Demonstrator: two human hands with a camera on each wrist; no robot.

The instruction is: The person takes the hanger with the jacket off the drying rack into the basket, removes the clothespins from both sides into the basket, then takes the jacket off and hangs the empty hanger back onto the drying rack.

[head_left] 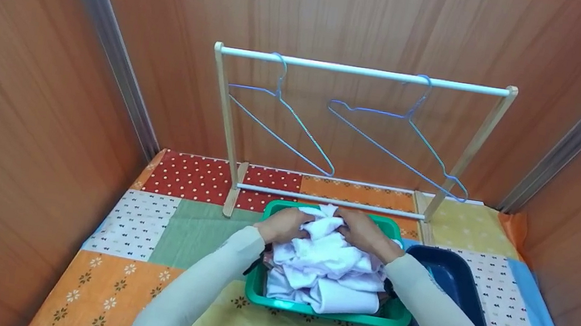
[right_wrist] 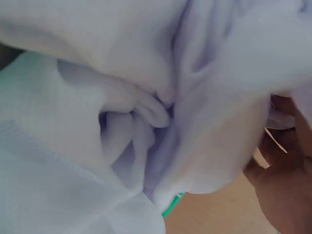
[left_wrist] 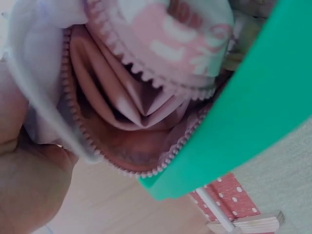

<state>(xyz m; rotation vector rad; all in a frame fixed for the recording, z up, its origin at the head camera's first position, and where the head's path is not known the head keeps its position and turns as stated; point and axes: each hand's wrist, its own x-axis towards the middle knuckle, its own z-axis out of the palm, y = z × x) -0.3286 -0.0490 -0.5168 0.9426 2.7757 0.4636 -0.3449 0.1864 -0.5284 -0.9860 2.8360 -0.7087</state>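
Observation:
A crumpled white garment point(head_left: 331, 258) lies heaped in a green basket point(head_left: 326, 315). My left hand point(head_left: 285, 226) grips its far left part, and my right hand point(head_left: 365, 232) grips the far right part. In the left wrist view, the left hand point(left_wrist: 31, 180) holds white cloth point(left_wrist: 41, 97) beside an open zippered pink fabric item point(left_wrist: 136, 107) within the basket. Folds of the white garment point(right_wrist: 214, 117) fill most of the right wrist view, with the right hand's fingers point(right_wrist: 285, 161) at its right edge. Cloth hides some fingertips.
Behind the basket stands a rack point(head_left: 358, 71) with a left hanger point(head_left: 306, 131) and a right hanger point(head_left: 414, 117) on its bar. A dark blue tray point(head_left: 455, 274) sits to the right, partly behind my right sleeve point(head_left: 439, 311). A patchwork cloth point(head_left: 202, 235) covers the surface between wooden walls.

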